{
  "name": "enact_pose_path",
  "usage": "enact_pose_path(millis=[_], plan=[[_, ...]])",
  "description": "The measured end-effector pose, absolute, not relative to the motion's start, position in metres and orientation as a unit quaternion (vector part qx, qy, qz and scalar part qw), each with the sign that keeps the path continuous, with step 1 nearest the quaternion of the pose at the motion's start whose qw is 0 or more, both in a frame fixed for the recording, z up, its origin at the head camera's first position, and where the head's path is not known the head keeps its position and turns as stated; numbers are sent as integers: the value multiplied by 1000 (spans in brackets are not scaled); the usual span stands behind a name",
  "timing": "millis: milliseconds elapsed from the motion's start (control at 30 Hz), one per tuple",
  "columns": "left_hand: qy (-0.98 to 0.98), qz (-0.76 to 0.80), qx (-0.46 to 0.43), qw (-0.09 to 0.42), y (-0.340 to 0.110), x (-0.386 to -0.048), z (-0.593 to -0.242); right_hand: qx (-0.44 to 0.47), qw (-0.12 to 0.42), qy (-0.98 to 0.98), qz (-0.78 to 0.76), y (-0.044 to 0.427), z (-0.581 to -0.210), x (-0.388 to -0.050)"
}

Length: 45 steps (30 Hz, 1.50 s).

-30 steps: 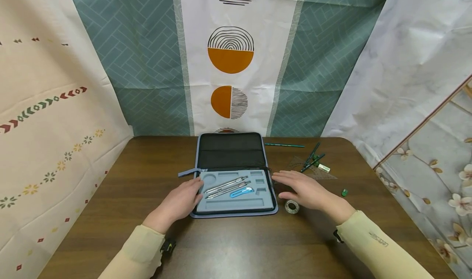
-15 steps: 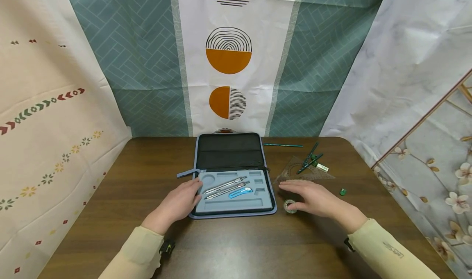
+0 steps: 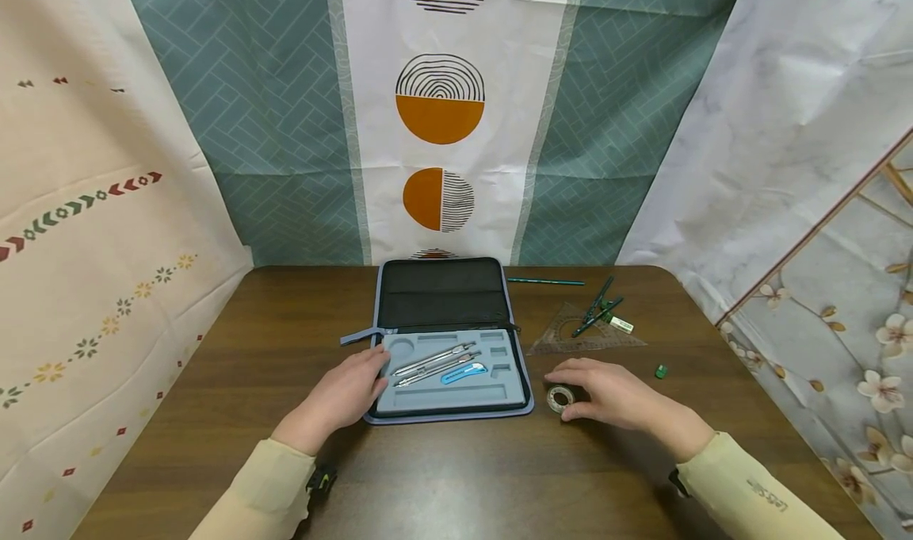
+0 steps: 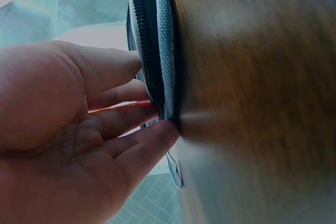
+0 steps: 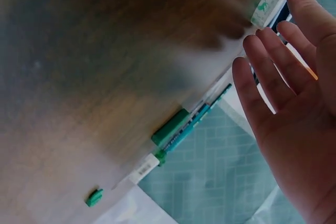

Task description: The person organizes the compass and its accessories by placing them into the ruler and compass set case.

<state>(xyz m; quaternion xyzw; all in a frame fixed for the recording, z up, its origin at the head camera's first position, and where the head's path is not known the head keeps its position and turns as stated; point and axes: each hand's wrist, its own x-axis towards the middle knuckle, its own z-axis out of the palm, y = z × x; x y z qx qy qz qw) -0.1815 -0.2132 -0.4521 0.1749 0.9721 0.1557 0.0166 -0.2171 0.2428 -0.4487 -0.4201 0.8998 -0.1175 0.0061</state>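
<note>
Unfolded blue-edged black case (image 3: 442,315); white-and-green ring-shaped tape roll (image 3: 552,402).
Your left grip (image 3: 347,392), fingers loosely extended, touched the case; your right grip (image 3: 601,393), parted and empty, flanked the roll.

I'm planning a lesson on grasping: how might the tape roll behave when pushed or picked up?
Lying flat, the tape roll would probably slide rather than roll when pushed. Its round outline suggests it could roll away if set on edge. Being small beside the right hand, it is likely light.
</note>
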Motion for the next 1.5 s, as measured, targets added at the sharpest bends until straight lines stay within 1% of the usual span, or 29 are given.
enact_pose_path(millis=[1067, 1500], plan=[[971, 162, 177, 14, -213, -181, -451, -416, 4, 898, -146, 245, -455, -217], [970, 170, 175, 14, -215, -183, -453, -415, -16, 900, -133, 242, -448, -217]])
